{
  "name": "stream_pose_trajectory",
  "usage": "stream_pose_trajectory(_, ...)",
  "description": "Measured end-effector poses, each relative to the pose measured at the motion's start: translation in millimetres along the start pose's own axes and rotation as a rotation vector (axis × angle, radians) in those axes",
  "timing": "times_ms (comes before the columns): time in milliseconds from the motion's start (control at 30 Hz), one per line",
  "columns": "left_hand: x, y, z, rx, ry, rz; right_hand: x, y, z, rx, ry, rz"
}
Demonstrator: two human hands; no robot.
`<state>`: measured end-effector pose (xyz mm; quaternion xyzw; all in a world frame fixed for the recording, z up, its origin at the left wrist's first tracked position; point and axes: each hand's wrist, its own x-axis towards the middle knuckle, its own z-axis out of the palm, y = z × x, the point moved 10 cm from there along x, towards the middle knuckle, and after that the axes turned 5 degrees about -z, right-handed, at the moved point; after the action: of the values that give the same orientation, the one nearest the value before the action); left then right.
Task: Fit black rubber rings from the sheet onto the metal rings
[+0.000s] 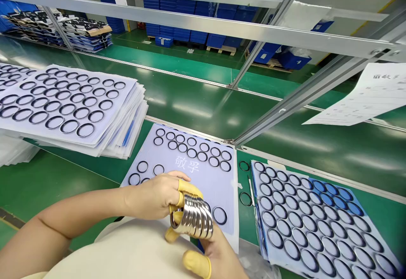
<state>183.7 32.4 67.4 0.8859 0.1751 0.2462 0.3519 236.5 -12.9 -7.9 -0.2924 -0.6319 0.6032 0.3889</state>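
Note:
A stack of shiny metal rings (192, 217) stands on edge, held between my hands, in front of my body. My left hand (155, 196) grips it from the left, and my right hand (215, 249) supports it from below. Yellow finger cots cover several fingertips. Just beyond my hands lies a pale lavender sheet (203, 165) printed with Chinese characters, with black-rimmed rings set in rows. My left hand covers its lower left part. To the right, a larger sheet of rings (317, 224) lies on a blue backing.
A tall pile of ring sheets (69, 105) stands on the left of the green conveyor bench (285, 139). Two loose black rings (244, 165) lie beside the middle sheet. Aluminium rails cross overhead, a paper (358, 97) hangs at right, and blue crates (196, 17) stand behind.

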Motion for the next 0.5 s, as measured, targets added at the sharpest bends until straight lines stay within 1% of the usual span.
stream_pose_trajectory(133, -3, 10, 1.9, 0.121, 0.066, 0.123, 12, -10, 9, 0.163, -0.064, -0.044)
stream_pose_trajectory(200, -2, 12, 2.4, 0.162, 0.055, 0.134, 14, -8, 10, 0.233, -0.054, -0.045)
stream_pose_trajectory(233, -2, 11, 2.8, 0.19, 0.028, 0.116, 14, -7, 10, 0.268, -0.046, -0.045)
stream_pose_trajectory(300, -1, 5, 4.5, 0.255, -0.084, 0.034, 12, -4, 10, 0.301, -0.035, -0.047)
stream_pose_trajectory(367, -3, -3, 6.8, 0.265, -0.257, -0.059, 7, 0, 9, 0.253, -0.029, -0.026)
stream_pose_trajectory(433, -9, -7, 8.3, 0.175, -0.423, -0.121, 1, 6, 2, 0.135, 0.025, 0.016)
stream_pose_trajectory(500, -15, -7, 12.7, -0.017, -0.567, -0.156, -4, 9, -8, 0.002, 0.103, 0.054)
